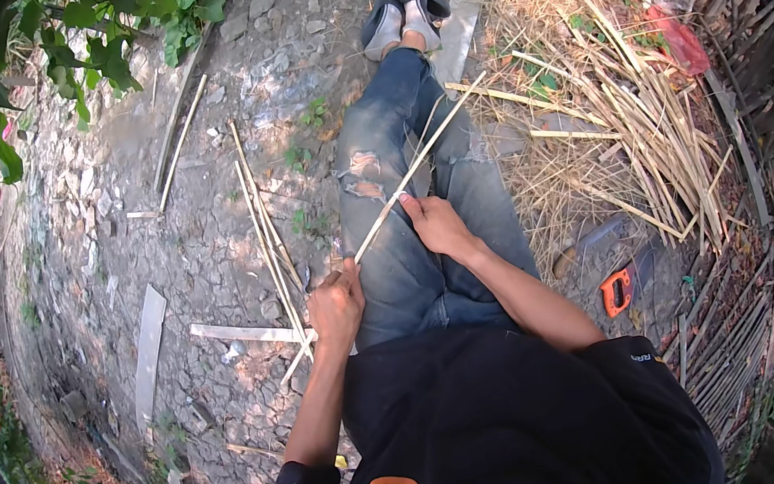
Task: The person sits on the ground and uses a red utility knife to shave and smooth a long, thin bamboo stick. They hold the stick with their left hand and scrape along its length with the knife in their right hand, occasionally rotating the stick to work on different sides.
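Observation:
A long thin pale stick, like a split bamboo strip, slants across my legs. My left hand is closed around its lower part, beside my left thigh. Farther up, my right hand grips the same stick, with the thumb laid along it. The far end reaches past my right shin. A short length in line with the stick shows past my left wrist; the hand hides whether they are one piece. Close by my left forearm, a flat pale strip and several thin sticks lie on the ground.
To the right, a big heap of pale split sticks lies over straw. Near my right hip are an orange-handled saw and a wooden-handled knife. Leafy branches hang at upper left. Stacked wood lines the right.

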`<state>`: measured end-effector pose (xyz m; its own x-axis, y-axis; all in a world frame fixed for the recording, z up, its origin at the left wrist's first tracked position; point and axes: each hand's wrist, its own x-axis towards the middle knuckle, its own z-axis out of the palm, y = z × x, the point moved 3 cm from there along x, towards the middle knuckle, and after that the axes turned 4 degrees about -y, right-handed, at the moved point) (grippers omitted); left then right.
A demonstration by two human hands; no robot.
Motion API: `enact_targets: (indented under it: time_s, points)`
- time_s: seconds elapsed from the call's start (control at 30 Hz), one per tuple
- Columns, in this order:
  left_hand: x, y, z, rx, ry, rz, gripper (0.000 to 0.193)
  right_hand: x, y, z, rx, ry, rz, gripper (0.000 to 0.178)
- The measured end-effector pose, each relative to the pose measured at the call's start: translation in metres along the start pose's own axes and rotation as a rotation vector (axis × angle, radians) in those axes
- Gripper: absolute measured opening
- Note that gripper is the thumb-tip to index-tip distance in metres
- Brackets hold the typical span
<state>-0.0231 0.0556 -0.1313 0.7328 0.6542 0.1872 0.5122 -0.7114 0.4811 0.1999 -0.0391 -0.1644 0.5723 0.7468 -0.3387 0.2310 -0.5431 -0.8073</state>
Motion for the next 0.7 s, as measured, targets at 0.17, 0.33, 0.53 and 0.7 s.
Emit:
enact_targets:
  time_s: [0.17,0.33,0.53,0.7]
  points:
    - [-0.001,-0.006,0.006,-0.014,-0.004,0.008,0.031,0.001,0.005,0.007,0.098,-0.049,0.004,0.064]
    - [-0.001,-0.006,0.006,-0.047,-0.013,-0.018,0.031,0.014,0.027,0.013,0.272,-0.216,0.097,0.067]
    - [0.002,-0.004,0.004,-0.049,0.0,-0.011,0.031,0.023,0.044,0.011,0.548,-0.392,0.247,0.06]
    - [0.003,0.003,-0.001,0.003,0.028,0.025,0.031,-0.001,0.02,0.01,0.42,0.211,-0.122,0.047]
